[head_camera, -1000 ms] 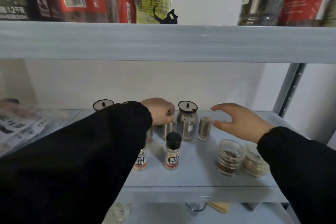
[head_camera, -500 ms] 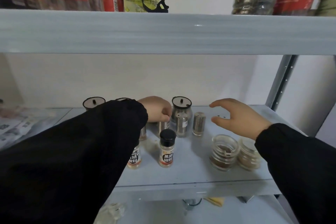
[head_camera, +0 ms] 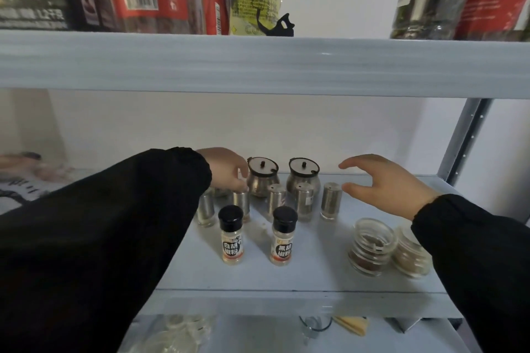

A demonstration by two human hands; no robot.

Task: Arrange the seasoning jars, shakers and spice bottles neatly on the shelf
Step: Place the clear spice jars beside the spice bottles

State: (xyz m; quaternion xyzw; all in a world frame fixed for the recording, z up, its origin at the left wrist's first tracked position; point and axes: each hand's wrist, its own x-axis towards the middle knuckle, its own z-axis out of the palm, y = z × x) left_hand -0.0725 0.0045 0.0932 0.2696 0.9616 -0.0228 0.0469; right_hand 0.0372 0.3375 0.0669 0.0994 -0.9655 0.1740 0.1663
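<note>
Shelf (head_camera: 286, 281): spice items grouped mid-board, in rough rows.
Back row: two lidded pots, left pot (head_camera: 262, 178) and right pot (head_camera: 303, 176), close together by the wall.
Mid row: steel shakers (head_camera: 331, 200), five visible, upright, near each other; the leftmost partly behind the sleeve.
Front row: two black-cap bottles, white-label (head_camera: 231, 236) and black-label (head_camera: 283, 235), upright, a gap between them.
Right front: two squat glass jars (head_camera: 372, 246), touching or nearly so, set off from the rows.

Left hand (head_camera: 228, 172): over the second shaker (head_camera: 241, 200), fingertips at its top; firm pinch or light touch, cannot tell.
Right hand (head_camera: 384, 183): open, thumb and fingers spread in a C, holding nothing, near the right-end shaker, not touching.

Handling, est.: shakers light, rigid, smooth steel, so slippery; tall and narrow, so tip easily. Best grip at mid-body, thumb opposite fingers, not by the cap. Perforated tops may spill if tilted. Glass jars heavier and breakable; grip round the body. Pots: hold by the belly, since lids prob. loose.
</note>
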